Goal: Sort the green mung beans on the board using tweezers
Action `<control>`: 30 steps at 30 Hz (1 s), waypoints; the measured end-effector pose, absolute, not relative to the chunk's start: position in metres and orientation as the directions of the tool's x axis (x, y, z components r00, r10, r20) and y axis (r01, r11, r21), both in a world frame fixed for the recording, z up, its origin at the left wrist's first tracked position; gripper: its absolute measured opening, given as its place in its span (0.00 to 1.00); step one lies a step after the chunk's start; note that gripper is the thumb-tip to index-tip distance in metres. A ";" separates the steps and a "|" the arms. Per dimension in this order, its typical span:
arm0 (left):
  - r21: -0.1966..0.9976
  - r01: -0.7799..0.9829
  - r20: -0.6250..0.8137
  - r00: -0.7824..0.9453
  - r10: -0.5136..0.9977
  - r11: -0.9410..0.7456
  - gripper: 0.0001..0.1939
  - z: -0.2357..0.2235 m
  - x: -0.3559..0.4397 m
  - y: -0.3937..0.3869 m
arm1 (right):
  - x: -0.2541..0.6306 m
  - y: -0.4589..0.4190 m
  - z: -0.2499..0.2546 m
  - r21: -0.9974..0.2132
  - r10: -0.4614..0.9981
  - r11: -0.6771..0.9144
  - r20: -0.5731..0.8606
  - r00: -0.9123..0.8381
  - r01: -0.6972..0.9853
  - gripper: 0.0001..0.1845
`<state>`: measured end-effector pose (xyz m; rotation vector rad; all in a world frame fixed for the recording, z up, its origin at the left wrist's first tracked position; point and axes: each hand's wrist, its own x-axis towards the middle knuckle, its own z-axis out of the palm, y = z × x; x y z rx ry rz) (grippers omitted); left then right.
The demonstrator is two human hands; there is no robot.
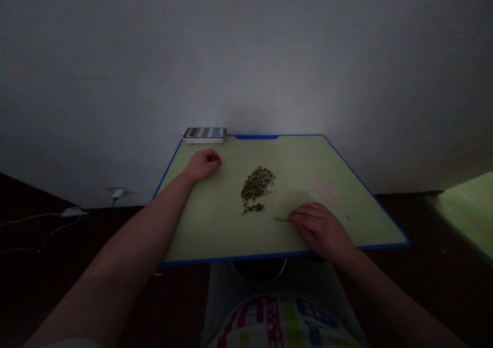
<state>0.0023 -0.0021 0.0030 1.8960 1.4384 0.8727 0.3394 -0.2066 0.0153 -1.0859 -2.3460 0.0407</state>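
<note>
My left hand (204, 165) rests on the left part of the pale green folding table (215, 230), its fingers curled into a loose fist with nothing visible in them. Near the front edge, my right hand (321, 230) pinches a thin, slender tool (282, 219) that points left; its exact kind is unclear in the dim light. Between the hands lies a heap of small dark green grains (257, 183), with a smaller cluster (253, 208) just in front. Beyond my right hand, pale grains (326, 190) are spread in a thin patch.
A phone (205, 132) lies on a white box (204, 140) at the back left corner. A small dark sliver (347, 217) is right of my right hand. The table has a blue rim (231, 260) and stands against a wall (254, 55). White cables (73, 212) run at the left.
</note>
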 end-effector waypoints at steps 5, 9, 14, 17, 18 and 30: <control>0.747 0.616 0.161 0.197 0.967 -0.250 0.09 0.003 0.002 -0.003 | 0.336 -0.186 0.020 -0.216 0.659 0.728 0.483 -0.577 0.651 0.13; 0.752 0.614 0.156 0.188 0.970 -0.240 0.09 0.005 0.003 -0.005 | 0.330 -0.177 0.014 -0.227 0.639 0.751 0.482 -0.599 0.620 0.14; 0.762 0.604 0.149 0.185 0.971 -0.233 0.09 0.006 0.004 -0.006 | 0.326 -0.175 0.011 -0.250 0.649 0.748 0.473 -0.596 0.615 0.13; 0.750 0.616 0.165 0.182 0.969 -0.243 0.10 0.005 0.003 -0.004 | 0.326 -0.176 0.013 -0.254 0.645 0.754 0.460 -0.610 0.605 0.12; 0.745 0.619 0.170 0.184 0.968 -0.248 0.10 0.004 0.003 -0.004 | 0.327 -0.177 0.014 -0.254 0.642 0.758 0.458 -0.615 0.601 0.12; 0.766 0.593 0.171 0.182 0.968 -0.247 0.09 -0.001 0.002 0.000 | 0.329 -0.195 0.026 -0.439 0.793 0.609 0.357 -0.494 0.660 0.13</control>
